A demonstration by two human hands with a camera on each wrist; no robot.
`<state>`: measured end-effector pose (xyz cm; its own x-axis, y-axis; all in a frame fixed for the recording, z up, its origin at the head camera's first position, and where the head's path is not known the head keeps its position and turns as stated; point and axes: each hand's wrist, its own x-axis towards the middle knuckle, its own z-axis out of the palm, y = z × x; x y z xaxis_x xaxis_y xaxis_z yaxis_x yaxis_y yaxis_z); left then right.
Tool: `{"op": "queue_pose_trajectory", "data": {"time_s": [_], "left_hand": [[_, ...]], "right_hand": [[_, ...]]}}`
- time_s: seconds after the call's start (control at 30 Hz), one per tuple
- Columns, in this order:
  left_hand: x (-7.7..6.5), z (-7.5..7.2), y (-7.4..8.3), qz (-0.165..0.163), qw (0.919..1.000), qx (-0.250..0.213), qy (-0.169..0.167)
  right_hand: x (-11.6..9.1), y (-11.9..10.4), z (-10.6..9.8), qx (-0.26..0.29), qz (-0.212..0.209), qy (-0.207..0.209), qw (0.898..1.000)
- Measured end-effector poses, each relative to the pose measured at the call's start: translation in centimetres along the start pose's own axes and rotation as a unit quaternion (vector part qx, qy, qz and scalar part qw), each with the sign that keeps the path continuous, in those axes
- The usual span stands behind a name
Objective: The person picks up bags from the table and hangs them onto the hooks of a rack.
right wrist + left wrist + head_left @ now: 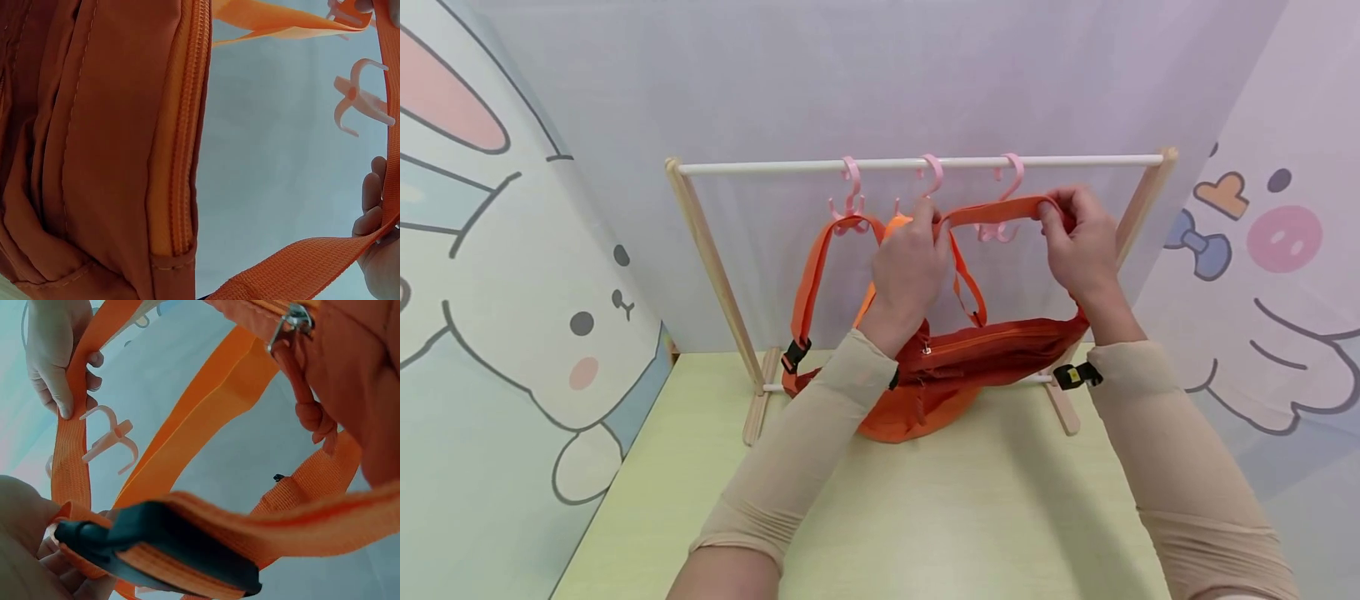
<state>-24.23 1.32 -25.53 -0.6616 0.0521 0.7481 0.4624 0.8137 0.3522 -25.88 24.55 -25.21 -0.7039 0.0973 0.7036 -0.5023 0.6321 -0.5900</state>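
Observation:
An orange bag [985, 350] with zippers hangs by its webbing straps below a white rail. My left hand [913, 262] grips the strap [996, 213] near the middle pink hook [933, 173], and a black buckle [169, 544] lies close to those fingers in the left wrist view. Farther right along the same strap, my right hand [1081, 242] pinches it between thumb and fingers, so the webbing runs stretched between both hands. The right pink hook [1013, 179] is partly behind this stretch. Another strap [811, 287] loops over the left pink hook [852, 192].
The white rail [760, 167] spans a wooden frame [711, 258] with feet [1062, 408] on a pale yellow table [940, 517]. A lower white bar runs behind the bag. Cartoon-printed walls [535, 275] flank the rack, with a plain pale backdrop [775, 83] behind.

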Motion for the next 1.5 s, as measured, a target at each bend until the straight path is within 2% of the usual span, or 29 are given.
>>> {"op": "queue_pose_trajectory", "data": {"time_s": [0.33, 0.53, 0.7, 0.97, 1.17, 1.5], "left_hand": [[-0.4, 1.2, -0.2, 0.004, 0.9992, 0.034, -0.022], [-0.9, 1.7, -0.4, -0.007, 0.9994, 0.009, -0.034], [-1.6, 2.1, -0.6, -0.021, 0.9985, -0.013, -0.050], [-2.6, 2.7, -0.7, -0.034, 0.9925, -0.062, -0.100], [-3.2, 3.1, -1.0, -0.041, 0.9891, -0.085, -0.113], [-5.4, 3.8, -2.1, -0.056, 0.9852, -0.086, -0.137]], "right_hand": [[-0.3, 1.4, 0.5, 0.000, 0.014, -0.024, 1.000], [-0.8, 2.1, 0.7, -0.004, 0.026, -0.037, 0.999], [-1.1, 2.6, 1.0, -0.001, 0.016, -0.044, 0.999], [-1.7, 2.9, 1.3, -0.008, 0.011, -0.058, 0.998], [-1.9, 3.0, 1.6, -0.012, 0.010, -0.070, 0.997], [-2.2, 3.7, 1.7, -0.028, 0.025, -0.094, 0.995]]}}
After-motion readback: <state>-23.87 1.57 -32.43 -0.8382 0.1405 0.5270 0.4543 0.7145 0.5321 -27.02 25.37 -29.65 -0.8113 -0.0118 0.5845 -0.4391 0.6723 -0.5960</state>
